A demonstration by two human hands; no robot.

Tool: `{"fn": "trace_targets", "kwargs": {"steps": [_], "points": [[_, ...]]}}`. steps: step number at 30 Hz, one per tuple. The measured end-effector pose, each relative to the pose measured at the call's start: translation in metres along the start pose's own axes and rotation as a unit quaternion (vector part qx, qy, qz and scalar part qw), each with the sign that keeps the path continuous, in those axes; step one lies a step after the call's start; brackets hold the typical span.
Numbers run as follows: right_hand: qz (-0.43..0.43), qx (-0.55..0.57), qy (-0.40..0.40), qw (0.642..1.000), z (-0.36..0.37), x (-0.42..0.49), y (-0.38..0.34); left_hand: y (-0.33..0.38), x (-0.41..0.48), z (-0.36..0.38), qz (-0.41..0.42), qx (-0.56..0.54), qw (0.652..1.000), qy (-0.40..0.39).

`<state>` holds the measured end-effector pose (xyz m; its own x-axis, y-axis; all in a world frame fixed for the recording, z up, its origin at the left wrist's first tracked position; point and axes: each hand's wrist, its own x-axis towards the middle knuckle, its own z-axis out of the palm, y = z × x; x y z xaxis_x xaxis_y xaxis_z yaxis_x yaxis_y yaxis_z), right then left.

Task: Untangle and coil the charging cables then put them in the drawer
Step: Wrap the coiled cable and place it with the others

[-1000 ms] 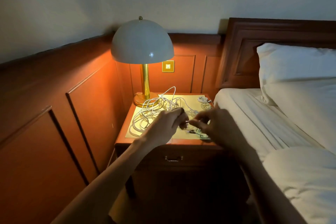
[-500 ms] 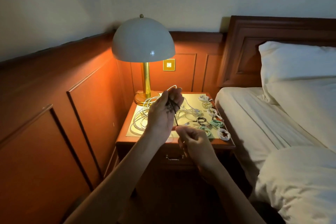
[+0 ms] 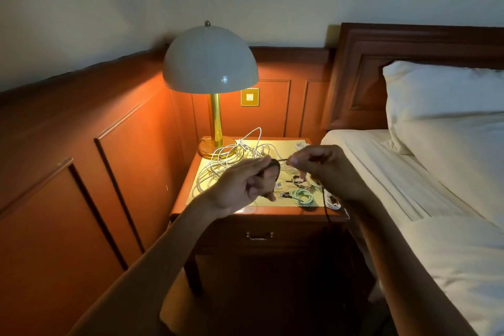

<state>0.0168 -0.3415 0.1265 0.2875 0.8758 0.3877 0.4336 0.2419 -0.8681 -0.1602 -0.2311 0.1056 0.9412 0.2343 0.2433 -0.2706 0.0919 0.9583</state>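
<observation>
A tangle of white cables (image 3: pixel 231 161) lies on the nightstand (image 3: pixel 207 209) beside the lamp base. My left hand (image 3: pixel 245 185) holds a small coil of black cable (image 3: pixel 272 168) above the nightstand. My right hand (image 3: pixel 327 169) pinches the same black cable close to the coil, and its loose end (image 3: pixel 326 204) hangs down past the front edge. A coiled green cable (image 3: pixel 302 195) and other small coils lie at the right of the top, partly hidden by my hands. The drawer with its metal handle (image 3: pixel 259 236) is closed.
A lamp (image 3: pixel 211 63) with a white dome shade and brass stem stands at the back left of the nightstand. A bed with white sheets (image 3: pixel 409 172) and a pillow (image 3: pixel 447 106) is directly right. Wood wall panelling (image 3: pixel 81 144) runs along the left.
My right hand has risen from below the nightstand's front edge to level with my left hand, carrying the black cable round. My left hand has dropped slightly, and the coil in it has grown.
</observation>
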Motion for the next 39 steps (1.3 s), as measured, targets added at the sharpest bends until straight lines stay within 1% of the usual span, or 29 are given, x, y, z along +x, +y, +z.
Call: {"fn": "trace_targets", "kwargs": {"steps": [2,4,6,7,8,9,10,11,13,14,15,16,17,18,19,20,21,22,23,24,25,26,27,28,31,34,36,38,39], "points": [[0.063,0.091,0.035,0.993,0.019,-0.012,0.011,0.006,0.000,0.003,0.054,-0.173,0.982,0.051],[0.101,0.136,0.017,0.985,0.045,-0.030,0.020,0.009,0.011,0.007,0.110,-0.306,0.934,0.146],[0.114,0.115,0.012,0.987,0.067,-0.044,0.023,0.000,0.025,0.007,0.144,-0.363,0.885,0.254],[0.117,0.083,0.020,0.989,0.074,-0.048,0.025,-0.007,0.031,0.006,0.159,-0.332,0.881,0.298],[0.117,0.047,0.026,0.992,0.077,-0.049,0.026,-0.015,0.034,0.005,0.169,-0.242,0.891,0.344],[0.107,-0.008,0.025,0.994,0.078,-0.049,0.026,-0.025,0.034,0.003,0.172,-0.091,0.902,0.386],[0.083,-0.082,0.017,0.993,0.075,-0.048,0.026,-0.034,0.033,0.002,0.170,0.090,0.893,0.407],[0.053,-0.166,0.005,0.985,0.071,-0.045,0.026,-0.043,0.030,0.000,0.174,0.247,0.865,0.401],[0.025,-0.275,-0.031,0.961,0.057,-0.038,0.023,-0.053,0.027,-0.002,0.181,0.419,0.818,0.350],[0.037,-0.288,-0.056,0.955,0.048,-0.034,0.020,-0.057,0.025,-0.003,0.179,0.443,0.816,0.325],[0.056,-0.289,-0.083,0.952,0.039,-0.030,0.017,-0.058,0.024,0.001,0.170,0.424,0.831,0.319],[0.068,-0.287,-0.105,0.950,0.032,-0.028,0.013,-0.054,0.023,0.004,0.152,0.318,0.869,0.347],[0.070,-0.288,-0.117,0.948,0.027,-0.027,0.010,-0.048,0.024,0.006,0.131,0.146,0.897,0.397],[0.061,-0.289,-0.119,0.948,0.024,-0.028,0.009,-0.045,0.026,0.004,0.127,-0.033,0.891,0.434],[0.049,-0.293,-0.120,0.947,0.025,-0.030,0.008,-0.041,0.029,0.001,0.129,-0.146,0.864,0.465],[0.036,-0.301,-0.126,0.945,0.029,-0.033,0.007,-0.041,0.033,-0.003,0.132,-0.197,0.843,0.483],[0.025,-0.311,-0.134,0.941,0.034,-0.037,0.006,-0.042,0.036,-0.004,0.128,-0.202,0.835,0.495],[0.020,-0.322,-0.140,0.936,0.040,-0.039,0.007,-0.047,0.037,-0.004,0.122,-0.175,0.839,0.500],[0.015,-0.333,-0.140,0.932,0.044,-0.040,0.007,-0.052,0.037,-0.003,0.111,-0.085,0.853,0.504],[0.007,-0.343,-0.135,0.930,0.046,-0.038,0.008,-0.059,0.035,-0.002,0.103,0.064,0.863,0.490],[-0.003,-0.352,-0.130,0.927,0.046,-0.036,0.008,-0.064,0.032,-0.002,0.095,0.229,0.853,0.459],[-0.012,-0.360,-0.133,0.923,0.043,-0.033,0.008,-0.070,0.028,-0.005,0.083,0.354,0.838,0.406],[-0.017,-0.371,-0.139,0.918,0.039,-0.028,0.007,-0.072,0.023,-0.007,0.068,0.422,0.836,0.345],[-0.017,-0.385,-0.144,0.912,0.033,-0.023,0.006,-0.074,0.019,-0.010,0.047,0.436,0.854,0.280],[-0.023,-0.386,-0.159,0.908,0.003,-0.001,-0.001,-0.071,0.005,-0.014,-0.035,0.302,0.946,0.114],[-0.031,-0.224,-0.169,0.959,-0.018,0.012,0.003,-0.055,-0.001,-0.012,-0.043,0.128,0.991,0.020],[0.002,-0.044,-0.108,0.993,-0.010,0.007,0.018,-0.039,-0.002,-0.004,0.005,-0.017,1.000,0.026],[0.056,0.096,-0.056,0.992,0.014,-0.003,0.038,-0.032,0.002,0.004,0.053,-0.144,0.982,0.110],[0.082,0.136,-0.038,0.987,0.030,-0.009,0.048,-0.033,0.007,0.007,0.071,-0.216,0.960,0.161]]}}
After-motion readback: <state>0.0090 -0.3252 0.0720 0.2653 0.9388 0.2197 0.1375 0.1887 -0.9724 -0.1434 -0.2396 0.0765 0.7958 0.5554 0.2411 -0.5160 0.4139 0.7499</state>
